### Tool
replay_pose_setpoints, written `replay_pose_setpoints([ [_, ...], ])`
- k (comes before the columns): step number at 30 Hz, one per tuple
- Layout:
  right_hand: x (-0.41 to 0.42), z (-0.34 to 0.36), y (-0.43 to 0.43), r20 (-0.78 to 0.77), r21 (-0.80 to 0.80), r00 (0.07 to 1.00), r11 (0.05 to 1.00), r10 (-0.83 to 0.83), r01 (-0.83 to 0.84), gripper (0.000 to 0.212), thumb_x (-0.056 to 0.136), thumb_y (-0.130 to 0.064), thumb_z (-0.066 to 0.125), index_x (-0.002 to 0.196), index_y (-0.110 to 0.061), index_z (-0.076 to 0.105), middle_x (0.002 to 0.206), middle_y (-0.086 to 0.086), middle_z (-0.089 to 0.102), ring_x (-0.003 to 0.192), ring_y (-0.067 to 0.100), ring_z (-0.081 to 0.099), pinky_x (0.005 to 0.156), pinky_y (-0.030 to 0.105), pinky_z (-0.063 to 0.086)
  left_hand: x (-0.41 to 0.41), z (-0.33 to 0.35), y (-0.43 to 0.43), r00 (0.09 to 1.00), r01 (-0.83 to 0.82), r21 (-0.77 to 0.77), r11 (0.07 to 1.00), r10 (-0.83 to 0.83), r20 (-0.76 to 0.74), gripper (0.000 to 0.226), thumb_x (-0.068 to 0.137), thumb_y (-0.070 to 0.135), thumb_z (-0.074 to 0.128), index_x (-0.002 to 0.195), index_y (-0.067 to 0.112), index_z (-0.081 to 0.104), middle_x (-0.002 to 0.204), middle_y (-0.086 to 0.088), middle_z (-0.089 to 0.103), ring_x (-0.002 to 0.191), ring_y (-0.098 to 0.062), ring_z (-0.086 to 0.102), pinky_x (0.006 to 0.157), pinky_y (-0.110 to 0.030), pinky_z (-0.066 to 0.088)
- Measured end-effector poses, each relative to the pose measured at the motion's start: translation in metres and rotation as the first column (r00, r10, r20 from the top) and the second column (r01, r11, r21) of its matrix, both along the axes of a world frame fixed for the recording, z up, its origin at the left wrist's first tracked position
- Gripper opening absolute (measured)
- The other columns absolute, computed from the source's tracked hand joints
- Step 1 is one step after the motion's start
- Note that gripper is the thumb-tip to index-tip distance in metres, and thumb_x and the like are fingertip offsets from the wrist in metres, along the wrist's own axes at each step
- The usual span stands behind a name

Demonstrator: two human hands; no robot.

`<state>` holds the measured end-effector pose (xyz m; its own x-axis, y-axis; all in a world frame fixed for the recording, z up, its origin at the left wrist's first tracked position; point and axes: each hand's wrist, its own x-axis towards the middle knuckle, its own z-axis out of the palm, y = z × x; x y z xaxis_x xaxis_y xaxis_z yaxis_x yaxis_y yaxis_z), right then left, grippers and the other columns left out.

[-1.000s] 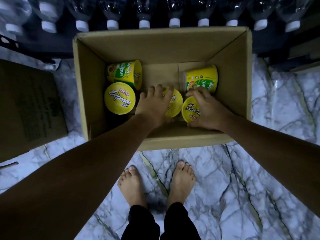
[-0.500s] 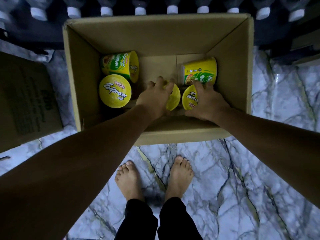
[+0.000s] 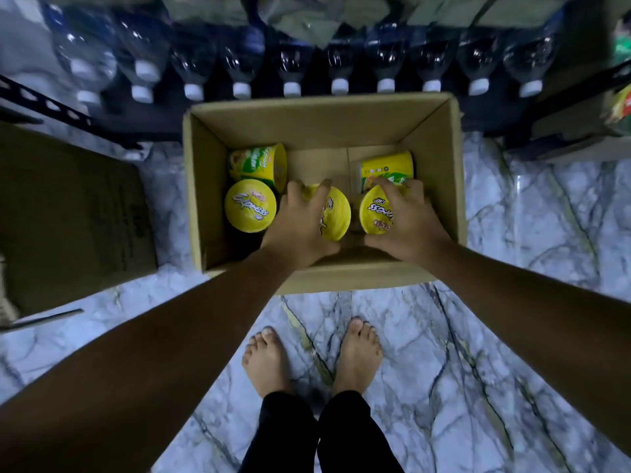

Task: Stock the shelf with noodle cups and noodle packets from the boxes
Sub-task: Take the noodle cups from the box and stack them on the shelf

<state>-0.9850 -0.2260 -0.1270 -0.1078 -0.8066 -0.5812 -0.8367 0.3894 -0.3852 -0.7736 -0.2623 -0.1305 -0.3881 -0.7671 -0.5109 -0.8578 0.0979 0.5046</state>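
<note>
Middle noodle cup (image 3: 336,213) gripped from above by left hand (image 3: 300,223), neighbouring cup (image 3: 375,213) by right hand (image 3: 406,220).

The open brown cardboard box (image 3: 307,128) sits on the marble floor (image 3: 512,302), just before a row of clear plastic bottles (image 3: 339,63). Five yellow noodle cups (image 3: 250,205) lie inside. A second brown carton (image 3: 68,216) lies to its left.
</note>
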Motion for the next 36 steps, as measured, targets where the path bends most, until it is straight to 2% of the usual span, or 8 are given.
replay_pose_setpoints([
  [6,0.018,0.139,0.019,0.127,-0.153,0.990,0.985,-0.055,0.074,0.113,0.065,-0.036,0.087,0.157,-0.046,0.022,0.153,0.005,0.023,0.140,0.029,0.037,0.110,0.037,0.041,0.035,0.123,0.011,0.994,-0.060,-0.073,0.995,0.053,-0.098,0.117,0.056,0.057,0.080,0.157,0.034,0.025,0.144,-0.011,0.028,0.134,-0.042,0.040,0.107,-0.051,0.045],
  [13,0.051,0.352,0.053,0.280,-0.344,0.952,0.912,-0.127,0.223,0.105,0.060,-0.046,0.084,0.149,-0.046,0.028,0.142,-0.016,0.035,0.123,0.001,0.043,0.096,0.026,0.044,0.067,0.346,0.021,0.982,-0.079,-0.168,0.983,0.048,-0.184,0.125,0.056,0.078,0.063,0.161,0.032,0.012,0.152,0.005,0.026,0.142,-0.024,0.029,0.115,-0.047,0.037],
  [16,0.067,0.456,0.065,0.360,-0.478,0.927,0.832,-0.107,0.281,0.090,0.063,-0.044,0.086,0.139,-0.049,0.038,0.134,-0.029,0.036,0.120,-0.012,0.044,0.092,0.015,0.043,0.086,0.460,0.027,0.965,-0.068,-0.296,0.953,-0.012,-0.261,0.118,0.060,0.065,0.068,0.161,0.032,0.016,0.153,0.010,0.028,0.141,-0.018,0.028,0.114,-0.042,0.036],
  [19,0.081,0.552,0.070,0.423,-0.578,0.901,0.739,-0.092,0.347,0.095,0.062,-0.064,0.077,0.145,-0.050,0.031,0.136,-0.031,0.039,0.122,-0.008,0.048,0.090,0.011,0.042,0.103,0.560,0.032,0.940,-0.101,-0.409,0.907,-0.048,-0.338,0.113,0.065,0.054,0.078,0.159,0.035,0.017,0.154,0.014,0.030,0.142,-0.009,0.029,0.113,-0.029,0.031],
  [22,0.094,0.642,0.070,0.469,-0.676,0.882,0.619,-0.056,0.399,0.105,0.062,-0.067,0.077,0.151,-0.048,0.024,0.137,-0.027,0.047,0.124,0.001,0.053,0.097,0.022,0.042,0.119,0.652,0.034,0.909,-0.148,-0.510,0.847,-0.086,-0.408,0.110,0.068,0.051,0.083,0.158,0.036,0.021,0.150,0.018,0.034,0.139,0.003,0.033,0.107,-0.012,0.030],
  [25,0.104,0.718,0.066,0.472,-0.770,0.881,0.490,0.007,0.409,0.095,0.062,-0.068,0.076,0.145,-0.047,0.035,0.135,-0.025,0.053,0.123,0.001,0.054,0.098,0.027,0.045,0.131,0.731,0.035,0.860,-0.243,-0.576,0.781,-0.101,-0.500,0.105,0.067,0.063,0.079,0.155,0.044,0.025,0.148,0.023,0.037,0.136,0.006,0.040,0.100,-0.002,0.033],
  [31,0.117,0.845,0.045,0.484,-0.855,0.858,0.302,0.172,0.422,0.049,0.070,-0.066,0.072,0.111,-0.040,0.064,0.133,-0.026,0.056,0.123,0.000,0.056,0.091,0.024,0.051,0.140,0.855,0.028,0.744,-0.437,-0.650,0.621,-0.157,-0.650,0.094,0.068,0.064,0.077,0.150,0.042,0.036,0.138,0.031,0.047,0.127,0.003,0.052,0.097,-0.008,0.042],
  [36,0.121,0.925,0.030,0.424,-0.895,0.870,0.262,0.250,0.361,0.051,0.077,-0.071,0.069,0.113,-0.036,0.058,0.127,-0.028,0.053,0.118,-0.005,0.054,0.091,0.023,0.049,0.140,0.930,0.015,0.659,-0.529,-0.669,0.522,-0.244,-0.712,0.075,0.072,0.064,0.076,0.138,0.050,0.042,0.130,0.027,0.055,0.121,-0.006,0.059,0.100,-0.032,0.051],
])
